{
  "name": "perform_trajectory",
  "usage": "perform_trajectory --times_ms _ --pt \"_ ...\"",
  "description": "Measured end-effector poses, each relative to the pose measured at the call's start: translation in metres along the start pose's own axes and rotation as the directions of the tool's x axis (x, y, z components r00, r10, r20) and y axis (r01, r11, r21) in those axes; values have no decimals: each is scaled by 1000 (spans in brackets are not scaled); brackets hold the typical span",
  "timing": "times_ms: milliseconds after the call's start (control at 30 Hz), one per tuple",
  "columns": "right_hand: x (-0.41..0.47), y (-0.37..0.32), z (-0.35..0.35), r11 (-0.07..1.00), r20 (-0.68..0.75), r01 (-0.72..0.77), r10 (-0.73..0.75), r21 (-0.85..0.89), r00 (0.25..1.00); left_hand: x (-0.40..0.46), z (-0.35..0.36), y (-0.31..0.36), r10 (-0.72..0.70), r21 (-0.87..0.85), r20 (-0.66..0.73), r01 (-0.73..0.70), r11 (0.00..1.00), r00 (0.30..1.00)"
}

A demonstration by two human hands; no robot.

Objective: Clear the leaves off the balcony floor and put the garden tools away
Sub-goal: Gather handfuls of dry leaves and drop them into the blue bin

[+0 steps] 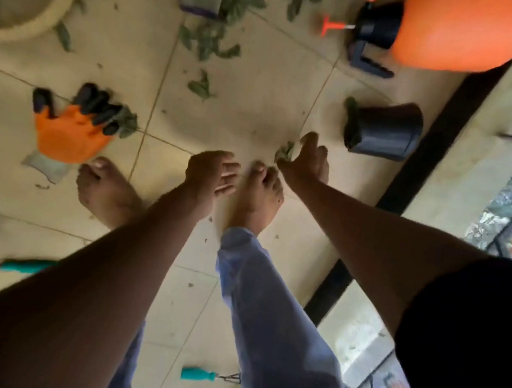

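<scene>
Head view: right hand [311, 160] fingers curled round crumpled green leaves [285, 153]; left hand [210, 174] loosely curled, empty.

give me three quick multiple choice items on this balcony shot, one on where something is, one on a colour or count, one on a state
1. The orange clawed glove lies
A. beside the person's left foot
B. inside the black pot
C. on the sprayer

2. Teal-handled tools on the floor:
A. none
B. two
C. five

3. The black plastic pot near the right hand is
A. upright
B. on its side
C. stacked in another

Answers:
1 A, its cuff lies by the left foot.
2 B, one by the left arm, one near the legs.
3 B, its mouth faces sideways.
</scene>
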State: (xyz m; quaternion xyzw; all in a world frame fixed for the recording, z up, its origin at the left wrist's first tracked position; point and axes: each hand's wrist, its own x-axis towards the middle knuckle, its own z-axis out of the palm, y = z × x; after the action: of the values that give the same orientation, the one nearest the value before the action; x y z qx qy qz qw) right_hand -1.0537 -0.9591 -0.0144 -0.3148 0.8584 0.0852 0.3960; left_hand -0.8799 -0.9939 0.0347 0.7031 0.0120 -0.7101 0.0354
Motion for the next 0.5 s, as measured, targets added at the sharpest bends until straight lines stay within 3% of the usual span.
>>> perform_trajectory --times_ms 367,500 --pt "33 -2 40 993 -42 95 -98 -70 994 42 -31 -4 -19 150 -37 24 988 999" --pt "21 -26 39 992 -66 75 -68 103 995 38 -42 0 -35 116 -12 36 993 999"
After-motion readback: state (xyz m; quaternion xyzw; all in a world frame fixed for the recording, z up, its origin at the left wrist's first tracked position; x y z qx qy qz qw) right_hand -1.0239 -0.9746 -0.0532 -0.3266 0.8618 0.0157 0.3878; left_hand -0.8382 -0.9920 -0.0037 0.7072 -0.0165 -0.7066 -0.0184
